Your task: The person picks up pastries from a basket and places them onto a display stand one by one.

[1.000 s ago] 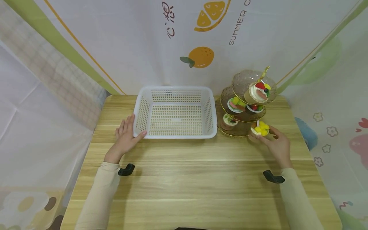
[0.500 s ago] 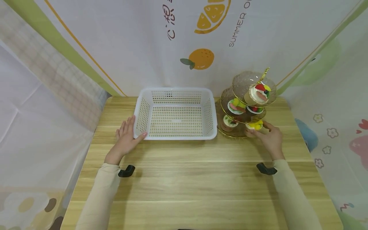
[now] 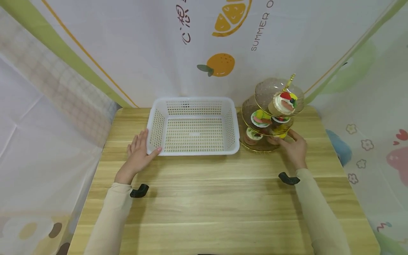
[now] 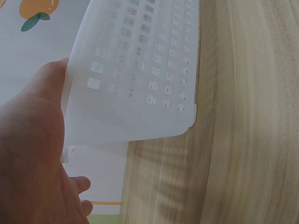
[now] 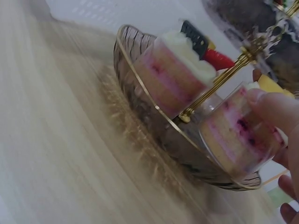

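Observation:
My right hand [image 3: 294, 149] pinches a layered dessert cup [image 5: 240, 128] with yellow topping between thumb and fingers. That cup is at the bottom tier of a three-tier gold-rimmed glass stand [image 3: 266, 146], partly under the middle tier. Another dessert cup [image 5: 173, 74] with white cream sits on the same tier, left of it. Higher up, the middle tier bears two cups, one with pink and yellow topping [image 3: 261, 118]; a cream cup [image 3: 283, 103] lies tilted on the top tier. My left hand [image 3: 137, 156] rests on the left rim of a white plastic basket [image 3: 191, 153], fingers outside, thumb on the front corner.
The basket stands at the back of the wooden table [image 3: 204, 198], close beside the stand. Behind both hangs a printed curtain [image 3: 143, 53]. The tiers overhang one another above my right hand.
My right hand has moved left and inward with the yellow-topped dessert cup, from the stand's outer edge to beneath the middle tier. The left hand has stayed on the basket.

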A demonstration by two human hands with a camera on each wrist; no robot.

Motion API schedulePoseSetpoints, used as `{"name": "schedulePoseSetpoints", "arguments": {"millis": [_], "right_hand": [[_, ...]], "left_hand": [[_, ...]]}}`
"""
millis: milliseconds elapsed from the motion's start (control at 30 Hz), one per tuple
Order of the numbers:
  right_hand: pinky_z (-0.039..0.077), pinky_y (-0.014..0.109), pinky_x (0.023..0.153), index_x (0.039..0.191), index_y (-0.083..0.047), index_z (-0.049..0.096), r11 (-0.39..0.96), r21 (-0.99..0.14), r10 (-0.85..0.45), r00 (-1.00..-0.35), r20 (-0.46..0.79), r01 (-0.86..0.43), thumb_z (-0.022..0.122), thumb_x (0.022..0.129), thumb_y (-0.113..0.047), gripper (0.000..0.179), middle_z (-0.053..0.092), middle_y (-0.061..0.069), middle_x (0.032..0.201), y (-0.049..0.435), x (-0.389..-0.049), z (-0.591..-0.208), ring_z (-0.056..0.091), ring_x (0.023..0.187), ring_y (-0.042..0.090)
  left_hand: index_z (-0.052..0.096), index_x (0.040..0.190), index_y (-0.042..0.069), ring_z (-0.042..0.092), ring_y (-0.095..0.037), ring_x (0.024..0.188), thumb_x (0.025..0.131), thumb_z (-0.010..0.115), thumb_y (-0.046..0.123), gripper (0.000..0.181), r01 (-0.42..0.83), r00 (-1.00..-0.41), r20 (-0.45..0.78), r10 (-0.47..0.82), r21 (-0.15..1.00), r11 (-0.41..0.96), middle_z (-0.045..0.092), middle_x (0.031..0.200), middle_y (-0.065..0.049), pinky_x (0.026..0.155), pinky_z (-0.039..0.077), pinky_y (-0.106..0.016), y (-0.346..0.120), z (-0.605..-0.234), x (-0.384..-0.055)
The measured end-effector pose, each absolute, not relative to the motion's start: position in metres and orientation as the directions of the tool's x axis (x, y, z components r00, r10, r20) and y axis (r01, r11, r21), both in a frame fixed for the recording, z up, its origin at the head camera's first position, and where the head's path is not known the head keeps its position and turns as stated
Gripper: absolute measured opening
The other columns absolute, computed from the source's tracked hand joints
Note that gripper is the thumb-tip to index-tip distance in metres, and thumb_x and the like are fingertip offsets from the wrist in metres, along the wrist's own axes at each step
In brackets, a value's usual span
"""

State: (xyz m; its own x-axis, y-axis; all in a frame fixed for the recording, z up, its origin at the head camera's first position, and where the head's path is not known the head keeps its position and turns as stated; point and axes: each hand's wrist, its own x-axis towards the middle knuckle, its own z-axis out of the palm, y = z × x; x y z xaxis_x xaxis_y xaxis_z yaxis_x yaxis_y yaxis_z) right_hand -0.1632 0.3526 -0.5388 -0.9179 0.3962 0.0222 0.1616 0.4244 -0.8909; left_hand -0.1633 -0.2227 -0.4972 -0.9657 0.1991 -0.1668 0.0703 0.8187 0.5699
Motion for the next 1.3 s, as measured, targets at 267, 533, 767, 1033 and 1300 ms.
{"name": "schedulePoseSetpoints", "arguments": {"millis": [267, 533, 767, 1033, 1300], "right_hand": [[0.020, 0.044, 0.123, 0.130, -0.012, 0.066, 0.352, -0.926, 0.414, -0.910, 0.022, 0.138, 0.084, 0.078, -0.034, 0.059, 0.053, 0.009, 0.144, 0.346, -0.173, -0.548, 0.036, 0.143, 0.024], [0.024, 0.048, 0.118, 0.128, -0.007, 0.066, 0.454, -0.882, 0.412, -0.907, 0.085, 0.123, 0.084, 0.078, -0.038, 0.061, 0.057, 0.015, 0.136, 0.347, -0.177, -0.560, 0.039, 0.135, 0.028], [0.028, 0.053, 0.118, 0.130, -0.001, 0.062, 0.474, -0.875, 0.400, -0.910, 0.111, 0.102, 0.082, 0.082, -0.032, 0.061, 0.051, 0.021, 0.142, 0.346, -0.175, -0.565, 0.039, 0.137, 0.035], [0.025, 0.050, 0.119, 0.133, -0.008, 0.063, 0.455, -0.888, 0.394, -0.909, 0.137, 0.063, 0.083, 0.080, -0.034, 0.063, 0.053, 0.016, 0.142, 0.346, -0.170, -0.569, 0.038, 0.138, 0.029], [0.029, 0.040, 0.120, 0.138, -0.014, 0.059, 0.414, -0.909, 0.435, -0.887, 0.156, 0.043, 0.083, 0.080, -0.023, 0.063, 0.060, 0.009, 0.141, 0.356, -0.145, -0.562, 0.043, 0.135, 0.020]], "left_hand": [[-0.018, 0.158, 0.021, -0.018, -0.045, 0.151, 0.097, 0.047, 0.061, 0.098, 0.068, -0.968, -0.165, 0.191, 0.557, 0.828, -0.014, 0.167, -0.018, 0.111, -0.010, -0.076, -0.222, -0.498, -0.163], [-0.017, 0.158, 0.021, -0.016, -0.046, 0.152, 0.096, 0.047, 0.061, 0.098, 0.069, -0.969, -0.162, 0.187, 0.551, 0.832, -0.012, 0.167, -0.018, 0.111, -0.010, -0.075, -0.221, -0.498, -0.163], [-0.017, 0.158, 0.021, -0.016, -0.046, 0.152, 0.096, 0.047, 0.062, 0.098, 0.070, -0.969, -0.164, 0.187, 0.544, 0.836, -0.013, 0.167, -0.018, 0.111, -0.010, -0.076, -0.220, -0.497, -0.163], [-0.017, 0.158, 0.021, -0.013, -0.048, 0.151, 0.097, 0.046, 0.062, 0.097, 0.068, -0.968, -0.168, 0.184, 0.533, 0.843, -0.011, 0.167, -0.019, 0.111, -0.008, -0.076, -0.220, -0.497, -0.163], [-0.018, 0.158, 0.020, -0.012, -0.049, 0.151, 0.097, 0.046, 0.061, 0.097, 0.069, -0.968, -0.170, 0.187, 0.532, 0.844, -0.012, 0.167, -0.019, 0.111, -0.009, -0.076, -0.221, -0.495, -0.164]]}}
